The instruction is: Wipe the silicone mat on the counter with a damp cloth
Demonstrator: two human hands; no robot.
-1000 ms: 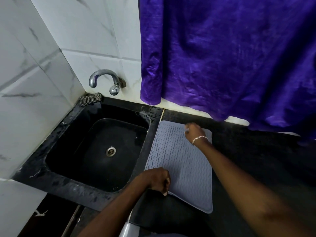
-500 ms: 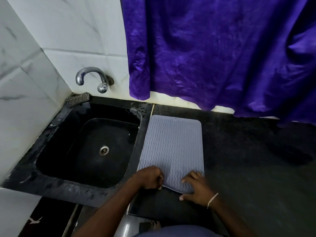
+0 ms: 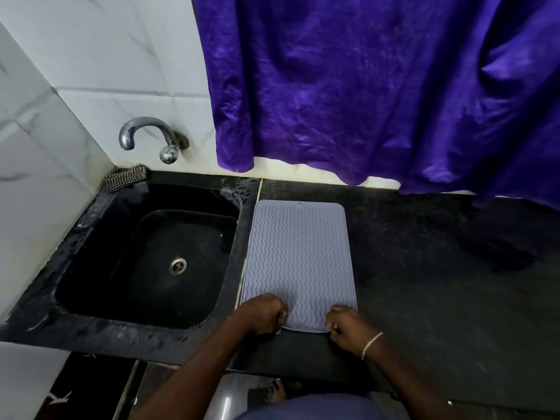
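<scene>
The grey, wavy-ridged rectangular silicone mat (image 3: 298, 262) lies flat on the black stone counter (image 3: 424, 283), just to the right of the black sink (image 3: 145, 253). Its long axis runs from the counter's front edge straight back toward the wall, parallel to the sink's right side. A second ago the right hand (image 3: 348, 327) was at the mat's far right corner; it has since come to the near right corner, where its fingers now curl onto the edge. The left hand (image 3: 263, 313) has kept its grip on the near corner on the sink's side, so both hands now grasp the mat's near end. This looks like squaring it up, and wiping has not begun. The only cloth in sight, a small checked cloth (image 3: 125, 178), sits untouched at the sink's back left corner.
</scene>
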